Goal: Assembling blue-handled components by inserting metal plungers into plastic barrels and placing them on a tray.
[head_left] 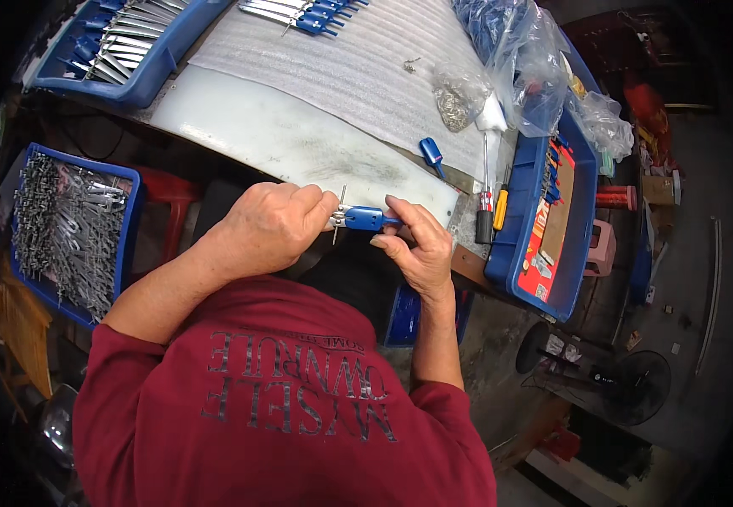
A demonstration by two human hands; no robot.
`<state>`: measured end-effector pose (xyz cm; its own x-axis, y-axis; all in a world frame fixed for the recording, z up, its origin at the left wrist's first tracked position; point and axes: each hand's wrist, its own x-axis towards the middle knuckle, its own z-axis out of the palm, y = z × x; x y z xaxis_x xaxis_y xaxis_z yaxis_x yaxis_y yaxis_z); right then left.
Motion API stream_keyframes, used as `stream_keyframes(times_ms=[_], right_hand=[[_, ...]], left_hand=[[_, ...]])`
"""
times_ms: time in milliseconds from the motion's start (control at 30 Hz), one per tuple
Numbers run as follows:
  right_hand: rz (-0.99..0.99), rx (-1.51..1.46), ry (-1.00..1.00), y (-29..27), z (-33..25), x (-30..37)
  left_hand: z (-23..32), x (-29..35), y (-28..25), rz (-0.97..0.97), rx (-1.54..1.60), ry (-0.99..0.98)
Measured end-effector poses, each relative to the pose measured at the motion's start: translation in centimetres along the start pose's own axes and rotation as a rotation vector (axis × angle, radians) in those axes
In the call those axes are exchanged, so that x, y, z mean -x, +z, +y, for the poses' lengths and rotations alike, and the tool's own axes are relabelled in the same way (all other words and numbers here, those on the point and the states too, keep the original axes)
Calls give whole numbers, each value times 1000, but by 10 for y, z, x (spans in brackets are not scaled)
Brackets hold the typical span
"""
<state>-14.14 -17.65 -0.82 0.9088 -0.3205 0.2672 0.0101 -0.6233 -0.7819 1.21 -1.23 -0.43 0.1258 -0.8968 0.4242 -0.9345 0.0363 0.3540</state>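
Note:
My left hand is closed round the metal end of a small assembly, so most of that end is hidden. Its blue plastic piece lies between my two hands, with a thin metal cross pin sticking out both ways beside my left fingers. The thumb and fingers of my right hand pinch the narrow blue tip at the other end. All this is held just over the near edge of the white worktop. Beyond my right hand, a loose blue plastic piece rests on the worktop.
Blue trays stand around me: one with blue-ended metal strips, one with metal parts, one at right. Near the right edge lie a screwdriver and a yellow-handled tool. Plastic bags and finished-looking pieces sit farther back.

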Motion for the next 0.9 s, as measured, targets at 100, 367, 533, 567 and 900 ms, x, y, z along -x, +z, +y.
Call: stream_keyframes(times_ms=[100,367,533,567,900], right_hand=[[33,-29,42,-2,4,3],[41,20,59,-14,5,-2],[70,47,97,-17,8,-4],[73,51,90,-19,8,-6],[323,206,116,-41,29,-49]], left_hand=[[-2,-2,0,-2,-20,-1],[-10,-8,4,14,13,10],[-19,-14,7,-3,33,-25],[-20,-15,8,4,29,-20],[-35,-25,21,12,-16,-67]])
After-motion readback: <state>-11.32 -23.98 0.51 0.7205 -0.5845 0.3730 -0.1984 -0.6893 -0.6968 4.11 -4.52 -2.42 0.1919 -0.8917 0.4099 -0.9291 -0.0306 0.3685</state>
